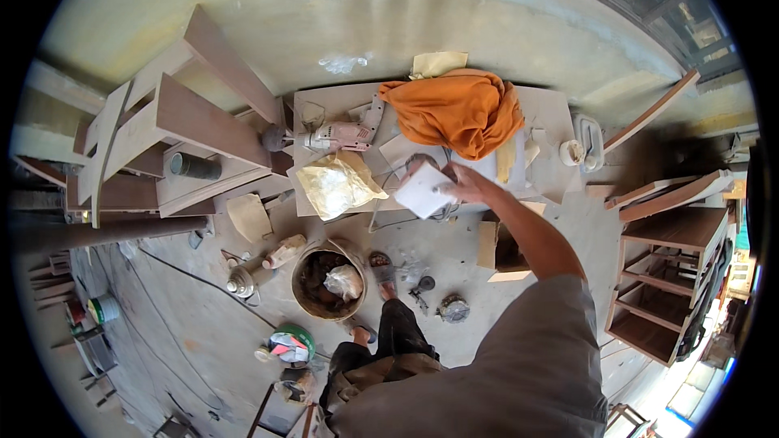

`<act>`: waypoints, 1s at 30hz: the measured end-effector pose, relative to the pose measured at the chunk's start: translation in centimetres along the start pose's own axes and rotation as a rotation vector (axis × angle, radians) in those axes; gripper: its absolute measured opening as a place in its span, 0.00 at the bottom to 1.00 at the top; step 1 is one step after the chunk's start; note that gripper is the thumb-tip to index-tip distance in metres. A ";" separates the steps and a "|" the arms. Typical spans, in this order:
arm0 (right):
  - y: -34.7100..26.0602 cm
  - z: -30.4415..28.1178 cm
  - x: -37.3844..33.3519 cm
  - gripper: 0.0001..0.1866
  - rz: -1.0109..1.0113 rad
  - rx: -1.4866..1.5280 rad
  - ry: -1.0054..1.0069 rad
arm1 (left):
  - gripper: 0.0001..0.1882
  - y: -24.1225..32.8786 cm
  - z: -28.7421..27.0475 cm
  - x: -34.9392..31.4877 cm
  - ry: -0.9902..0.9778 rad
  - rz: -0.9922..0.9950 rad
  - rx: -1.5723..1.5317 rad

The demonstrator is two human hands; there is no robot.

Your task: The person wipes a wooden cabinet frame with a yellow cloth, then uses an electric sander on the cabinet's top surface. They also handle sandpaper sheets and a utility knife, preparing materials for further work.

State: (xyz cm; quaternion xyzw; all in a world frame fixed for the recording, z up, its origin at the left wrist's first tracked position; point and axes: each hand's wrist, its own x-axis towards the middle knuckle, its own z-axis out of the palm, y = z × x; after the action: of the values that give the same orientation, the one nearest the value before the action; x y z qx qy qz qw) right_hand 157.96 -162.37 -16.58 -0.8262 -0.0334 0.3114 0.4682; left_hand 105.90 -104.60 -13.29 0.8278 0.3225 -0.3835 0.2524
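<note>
My right hand (466, 184) reaches over the near edge of the workbench and grips a flat white square piece (425, 191) by its right side. Whether this piece is paper or something stiffer I cannot tell. Behind its top edge shows a small dark rounded thing (421, 161), too unclear to name. Just beyond lies a bunched orange cloth (466, 113). To the left on the bench are a pinkish power drill (347, 136) and a crumpled yellowish plastic bag (337, 185). My left hand does not show.
The board-topped bench (552, 118) stands against the wall. Wooden furniture parts (207, 130) rise at left, and a wooden shelf unit (673, 276) stands at right. By my feet are a round bin (302, 302), a cardboard box (488, 245) and cables across the floor.
</note>
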 end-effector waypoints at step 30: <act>-23.1 28.1 -34.7 0.46 -0.199 0.409 -0.410 | 0.45 23.0 -20.9 -11.6 -0.990 1.023 0.124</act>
State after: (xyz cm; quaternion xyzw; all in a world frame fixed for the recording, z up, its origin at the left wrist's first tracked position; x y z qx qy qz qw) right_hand 120.23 -140.34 8.20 -0.6275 -0.1447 0.4246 0.6365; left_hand 126.78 -109.93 12.00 0.6168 -0.2812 -0.5654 0.4698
